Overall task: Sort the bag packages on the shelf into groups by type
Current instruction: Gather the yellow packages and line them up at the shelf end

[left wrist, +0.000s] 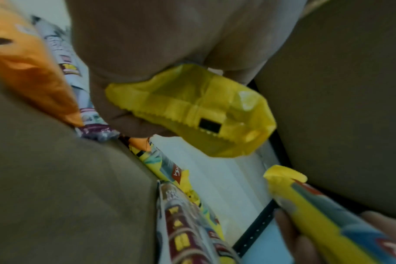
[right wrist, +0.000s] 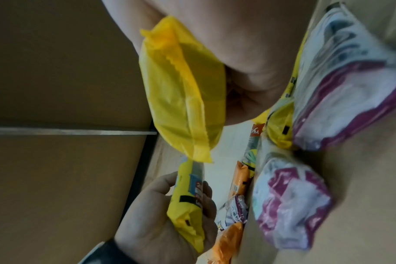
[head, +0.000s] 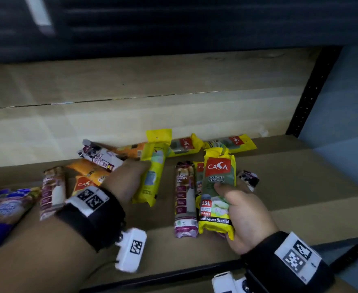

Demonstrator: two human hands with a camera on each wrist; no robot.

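My left hand (head: 129, 176) grips a yellow bag package (head: 153, 174) around its middle, lifted at a slant over the shelf (head: 296, 187). From the left wrist, that yellow package's bottom end (left wrist: 192, 110) sticks out of the palm. My right hand (head: 240, 206) holds another yellow package (head: 218, 191), upright, labelled CASA lemongrass scented; its underside (right wrist: 181, 92) fills the right wrist view. Two more yellow packages (head: 186, 144) (head: 231, 142) lie at the back. Purple-and-white drawstring packages (head: 185, 199) (head: 53, 191) (head: 100, 156) and orange packages (head: 89, 172) lie scattered on the shelf.
A small purple package (head: 248, 178) lies just right of my right hand. A blue-purple bag (head: 2, 208) sits at the far left. A black perforated post (head: 313, 89) bounds the right side, and a pale back panel (head: 131, 115) stands behind. Bare cardboard stretches to the right.
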